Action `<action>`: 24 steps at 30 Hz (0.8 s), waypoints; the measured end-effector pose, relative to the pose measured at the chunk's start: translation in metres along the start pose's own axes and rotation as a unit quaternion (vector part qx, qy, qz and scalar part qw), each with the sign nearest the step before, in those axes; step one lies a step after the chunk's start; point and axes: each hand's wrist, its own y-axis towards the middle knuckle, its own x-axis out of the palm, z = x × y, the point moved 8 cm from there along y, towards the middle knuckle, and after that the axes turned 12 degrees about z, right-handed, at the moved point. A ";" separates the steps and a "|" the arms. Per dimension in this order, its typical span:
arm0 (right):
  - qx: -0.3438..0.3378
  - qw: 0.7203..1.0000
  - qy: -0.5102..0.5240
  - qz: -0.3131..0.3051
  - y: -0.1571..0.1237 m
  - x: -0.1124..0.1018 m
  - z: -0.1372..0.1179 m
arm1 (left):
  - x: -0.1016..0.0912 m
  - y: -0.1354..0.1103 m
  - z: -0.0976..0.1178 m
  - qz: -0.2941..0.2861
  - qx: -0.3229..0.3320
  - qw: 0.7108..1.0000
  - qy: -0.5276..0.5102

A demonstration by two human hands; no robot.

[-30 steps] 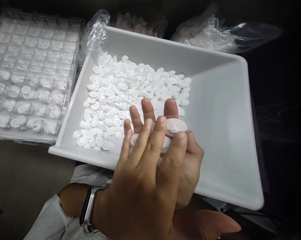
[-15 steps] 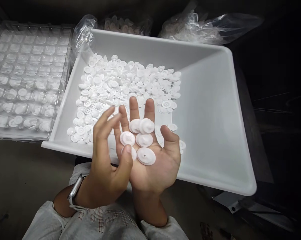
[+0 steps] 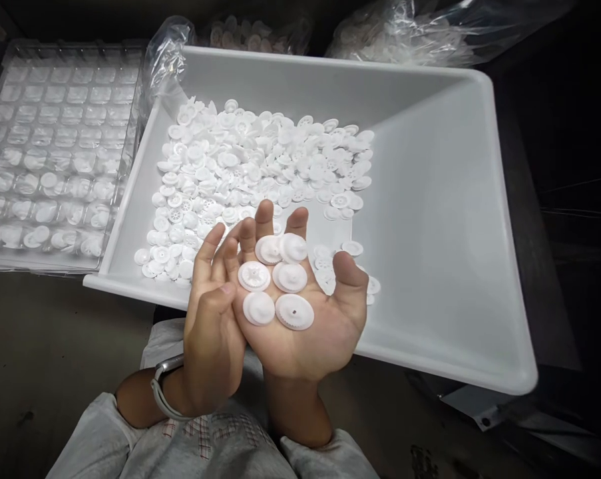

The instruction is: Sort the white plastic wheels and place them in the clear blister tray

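My right hand [image 3: 310,336] is turned palm up, its fingers spread and slightly curled, with several white plastic gears [image 3: 294,311] lying on the palm and fingers. One gear [image 3: 254,276] shows a spoked face, while others show raised hubs. Beside it, my left hand [image 3: 215,339] is open and empty, its fingers against or just behind the right hand's edge; exact contact is hard to tell. Both hands are above the near edge of a white tub [image 3: 430,199]. A heap of similar white gears [image 3: 260,159] covers the tub's left side.
Left of the tub stands a clear blister tray [image 3: 55,133], with white parts in its nearer pockets. Clear plastic bags [image 3: 404,40] holding pale parts sit behind the tub. A crumpled clear bag [image 3: 168,56] touches the back left corner. A metal bracket [image 3: 472,402] shows below right.
My left hand has drawn back from the gears to the side of the right palm, its thumb uncovering the lower left gear. The gears remain on my right hand. The view has shifted slightly.
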 end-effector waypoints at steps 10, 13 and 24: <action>-0.016 1.000 0.000 -0.021 -0.015 0.006 -0.007 | 0.004 -0.020 0.005 -0.087 0.140 0.975 0.146; 0.000 1.000 0.003 -0.023 -0.027 0.010 -0.007 | 0.005 -0.034 0.007 -0.068 0.197 0.953 0.220; 0.002 0.999 -0.039 -0.014 -0.029 0.006 -0.010 | 0.012 -0.040 0.008 -0.061 0.260 0.928 0.259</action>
